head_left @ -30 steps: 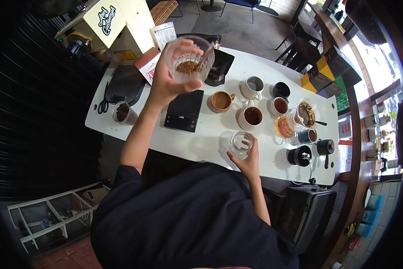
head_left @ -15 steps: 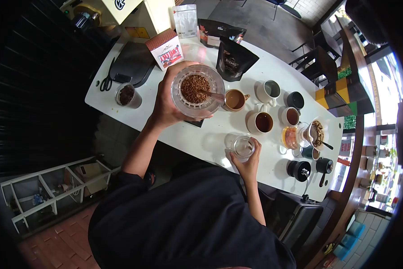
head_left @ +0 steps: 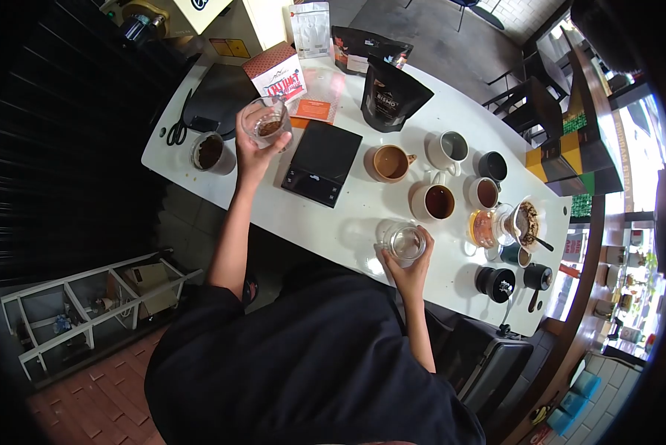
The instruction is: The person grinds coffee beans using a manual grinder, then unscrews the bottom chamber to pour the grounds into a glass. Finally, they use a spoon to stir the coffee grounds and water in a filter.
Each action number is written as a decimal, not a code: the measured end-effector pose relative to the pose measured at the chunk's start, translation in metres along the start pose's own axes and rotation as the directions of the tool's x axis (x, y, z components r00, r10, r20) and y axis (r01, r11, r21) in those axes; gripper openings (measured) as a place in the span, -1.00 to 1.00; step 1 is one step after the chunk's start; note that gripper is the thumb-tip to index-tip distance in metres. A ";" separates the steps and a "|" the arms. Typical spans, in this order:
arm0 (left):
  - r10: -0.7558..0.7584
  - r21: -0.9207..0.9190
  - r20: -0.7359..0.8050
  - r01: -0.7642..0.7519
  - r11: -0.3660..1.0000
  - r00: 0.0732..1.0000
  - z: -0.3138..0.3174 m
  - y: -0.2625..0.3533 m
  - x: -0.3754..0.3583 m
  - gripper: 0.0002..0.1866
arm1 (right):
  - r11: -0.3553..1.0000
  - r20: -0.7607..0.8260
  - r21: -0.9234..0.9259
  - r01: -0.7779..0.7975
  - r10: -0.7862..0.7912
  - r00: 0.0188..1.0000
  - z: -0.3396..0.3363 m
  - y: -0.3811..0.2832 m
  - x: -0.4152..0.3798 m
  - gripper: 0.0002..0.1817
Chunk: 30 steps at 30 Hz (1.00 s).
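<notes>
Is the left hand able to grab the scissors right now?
Probably not yet: the left hand is full, holding a glass cup of brown grounds. The scissors lie close by on the table with nothing covering them.

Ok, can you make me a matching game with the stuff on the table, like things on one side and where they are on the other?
Things:
1. glass cup with brown grounds
2. empty glass
3. black scale
4. scissors

Places:
A. at the table's far left edge
B. flat on the table between the two hands
C. held up in the left hand
D. standing on the table, in the right hand

Pairs: 1-C, 2-D, 3-B, 4-A
</notes>
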<state>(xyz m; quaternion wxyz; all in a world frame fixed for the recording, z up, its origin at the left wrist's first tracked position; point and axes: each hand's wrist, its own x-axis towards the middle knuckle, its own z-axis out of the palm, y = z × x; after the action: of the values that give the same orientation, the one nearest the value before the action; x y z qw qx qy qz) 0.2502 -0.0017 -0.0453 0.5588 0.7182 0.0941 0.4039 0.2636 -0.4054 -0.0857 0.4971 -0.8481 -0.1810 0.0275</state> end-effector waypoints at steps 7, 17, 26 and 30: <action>-0.053 0.132 -0.145 0.073 0.989 0.988 -0.013 -0.045 0.000 -0.15 | 1.000 -0.014 0.024 -0.018 0.019 1.000 0.003 0.002 0.001 0.01; -0.082 0.106 -0.133 0.096 0.990 0.988 -0.005 -0.076 -0.004 -0.17 | 0.999 -0.015 0.050 -0.007 0.007 1.000 0.000 0.000 0.003 -0.03; -0.091 0.169 -0.118 0.110 0.979 0.989 -0.003 -0.074 -0.001 -0.14 | 0.995 -0.001 0.081 -0.052 0.052 0.999 -0.002 0.006 0.001 0.00; -0.085 0.142 -0.098 0.098 0.985 0.992 -0.003 -0.073 -0.002 -0.12 | 0.998 0.024 0.040 -0.050 0.050 0.998 -0.003 0.007 0.002 0.05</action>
<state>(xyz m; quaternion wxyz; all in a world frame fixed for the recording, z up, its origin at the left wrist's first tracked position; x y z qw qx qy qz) 0.2701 0.0254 -0.1100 0.5174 0.7330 0.1819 0.4024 0.2679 -0.4103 -0.0897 0.5112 -0.8418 -0.1649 0.0533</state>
